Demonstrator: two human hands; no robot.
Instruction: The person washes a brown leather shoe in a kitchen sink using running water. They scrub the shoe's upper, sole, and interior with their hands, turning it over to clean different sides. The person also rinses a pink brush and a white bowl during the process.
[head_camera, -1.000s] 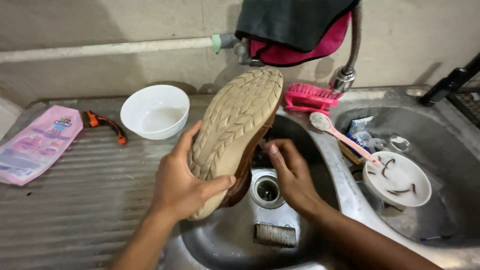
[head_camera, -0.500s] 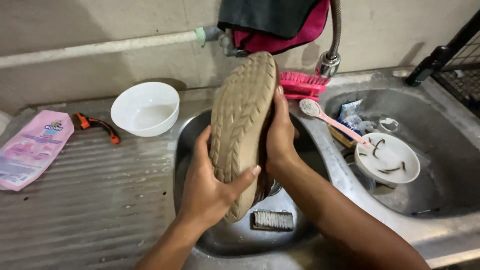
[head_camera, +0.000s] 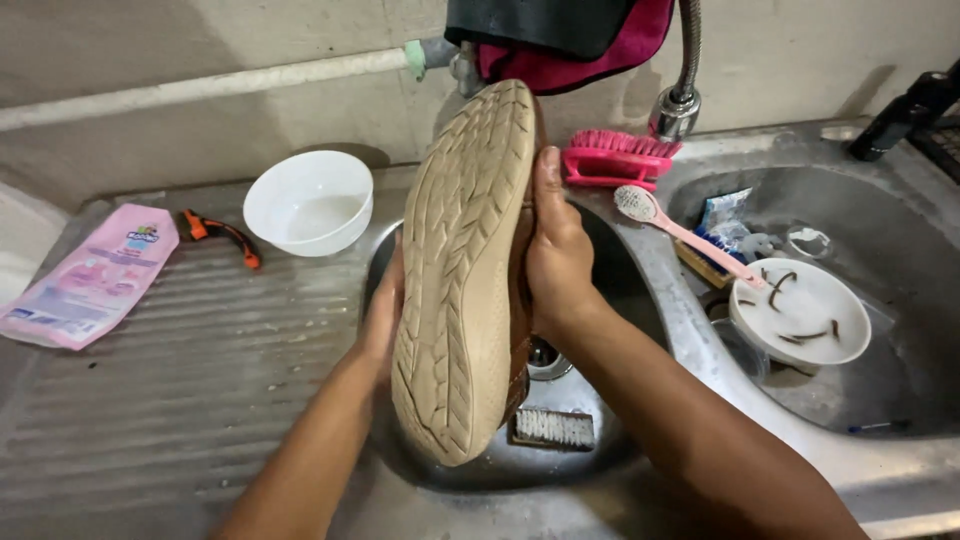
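Gripping a tan shoe (head_camera: 465, 270) sole-up, both hands (head_camera: 555, 250) hover over the steel sink (head_camera: 610, 470) beneath a plaster wall (head_camera: 150, 40).

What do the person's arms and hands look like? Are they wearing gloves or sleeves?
No gloves and no sleeves. The left hand and right hand are bare, and both forearms are uncovered as far as the picture shows. No rings, watch or bracelets show.

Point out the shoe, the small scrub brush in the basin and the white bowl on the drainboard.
shoe (head_camera: 462, 270), head view, middle of the tan sole.
small scrub brush (head_camera: 553, 427), head view, on its pale bristles.
white bowl (head_camera: 308, 203), head view, inside of the bowl.
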